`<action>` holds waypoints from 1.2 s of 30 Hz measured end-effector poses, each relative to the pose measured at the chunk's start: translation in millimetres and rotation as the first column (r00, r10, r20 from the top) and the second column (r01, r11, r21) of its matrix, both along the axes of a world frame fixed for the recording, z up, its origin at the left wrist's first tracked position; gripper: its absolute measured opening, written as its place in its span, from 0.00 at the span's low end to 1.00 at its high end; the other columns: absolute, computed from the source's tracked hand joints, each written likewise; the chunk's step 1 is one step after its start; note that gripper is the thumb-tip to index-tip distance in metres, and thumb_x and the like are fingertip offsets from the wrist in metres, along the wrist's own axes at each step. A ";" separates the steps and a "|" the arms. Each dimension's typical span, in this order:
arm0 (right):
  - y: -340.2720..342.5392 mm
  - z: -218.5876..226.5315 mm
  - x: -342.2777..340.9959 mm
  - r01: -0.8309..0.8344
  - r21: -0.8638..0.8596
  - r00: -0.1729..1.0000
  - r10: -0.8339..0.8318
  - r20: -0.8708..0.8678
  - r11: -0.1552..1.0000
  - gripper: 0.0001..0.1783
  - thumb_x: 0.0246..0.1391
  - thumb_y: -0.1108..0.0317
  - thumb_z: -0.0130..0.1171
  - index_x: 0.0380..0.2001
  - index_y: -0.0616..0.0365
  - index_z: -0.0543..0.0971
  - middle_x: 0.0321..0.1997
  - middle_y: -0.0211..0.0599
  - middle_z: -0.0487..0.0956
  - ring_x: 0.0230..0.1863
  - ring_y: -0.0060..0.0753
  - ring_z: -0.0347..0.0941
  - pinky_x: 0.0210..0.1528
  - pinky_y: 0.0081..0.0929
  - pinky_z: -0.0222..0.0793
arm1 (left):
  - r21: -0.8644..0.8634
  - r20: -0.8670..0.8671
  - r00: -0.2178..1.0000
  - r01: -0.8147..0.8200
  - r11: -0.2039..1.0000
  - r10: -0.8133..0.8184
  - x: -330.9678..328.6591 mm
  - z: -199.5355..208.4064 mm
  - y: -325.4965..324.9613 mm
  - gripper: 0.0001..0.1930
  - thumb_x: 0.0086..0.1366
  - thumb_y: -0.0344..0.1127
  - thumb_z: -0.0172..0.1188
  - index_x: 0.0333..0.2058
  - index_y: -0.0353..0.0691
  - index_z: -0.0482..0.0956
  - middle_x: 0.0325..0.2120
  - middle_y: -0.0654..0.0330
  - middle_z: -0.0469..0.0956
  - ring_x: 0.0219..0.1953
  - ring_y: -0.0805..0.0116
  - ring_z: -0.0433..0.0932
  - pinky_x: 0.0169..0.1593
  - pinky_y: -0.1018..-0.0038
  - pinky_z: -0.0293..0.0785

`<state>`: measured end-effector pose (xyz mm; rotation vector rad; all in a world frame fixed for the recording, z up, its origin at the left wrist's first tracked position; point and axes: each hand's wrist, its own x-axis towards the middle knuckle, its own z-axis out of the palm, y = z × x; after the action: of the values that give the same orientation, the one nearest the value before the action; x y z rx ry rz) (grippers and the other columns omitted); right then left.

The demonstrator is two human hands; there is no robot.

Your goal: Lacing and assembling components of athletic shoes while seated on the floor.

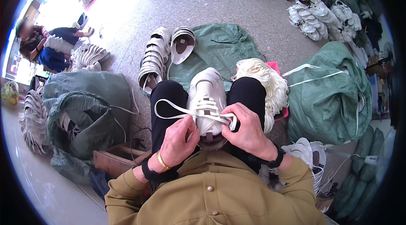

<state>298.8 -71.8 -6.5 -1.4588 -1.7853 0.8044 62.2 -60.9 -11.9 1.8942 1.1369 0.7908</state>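
One pink basket [274,67] of laces [263,83] sits near the pinched shoelace [211,116].

Mustard shirt [211,197], black wristbands [278,156]

White shoe [207,82]; white lace [207,105]; green sack [325,102].

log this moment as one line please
left grip: pinching white lace | right grip: pinching lace at shoe's right | white shoe: between knees, toe pointing away | beside right knee: cream yarn-like bundle
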 end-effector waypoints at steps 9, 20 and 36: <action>6.2 -1.7 12.3 0.107 -0.079 0.973 -0.121 -0.197 0.991 0.06 0.58 0.75 0.70 0.38 0.63 0.84 0.30 0.38 0.84 0.27 0.27 0.79 0.31 0.25 0.74 | -0.100 0.035 0.999 0.027 0.995 -0.024 -16.1 2.0 0.5 0.11 0.63 0.21 0.66 0.34 0.35 0.69 0.23 0.55 0.71 0.23 0.58 0.73 0.29 0.67 0.69; 18.3 -1.8 33.5 -0.130 -0.462 0.901 -0.090 -0.424 0.877 0.08 0.68 0.68 0.65 0.41 0.63 0.85 0.26 0.23 0.82 0.27 0.10 0.75 0.29 0.14 0.68 | -0.408 0.449 0.858 -0.052 0.912 0.250 -49.2 17.9 6.7 0.09 0.76 0.28 0.60 0.38 0.38 0.67 0.29 0.63 0.77 0.33 0.76 0.79 0.42 0.79 0.77; 36.5 19.5 26.5 -0.404 -0.476 0.870 0.167 -0.464 0.781 0.06 0.64 0.71 0.68 0.37 0.63 0.84 0.29 0.25 0.80 0.29 0.12 0.71 0.32 0.18 0.68 | -0.423 0.552 0.820 0.115 0.899 0.155 -54.8 17.0 14.3 0.09 0.77 0.32 0.59 0.38 0.38 0.68 0.26 0.61 0.76 0.33 0.70 0.82 0.52 0.63 0.83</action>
<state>325.2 -35.3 13.0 -1.2254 -1.5309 1.7837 7.4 -46.7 5.1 1.1438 0.8510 0.9406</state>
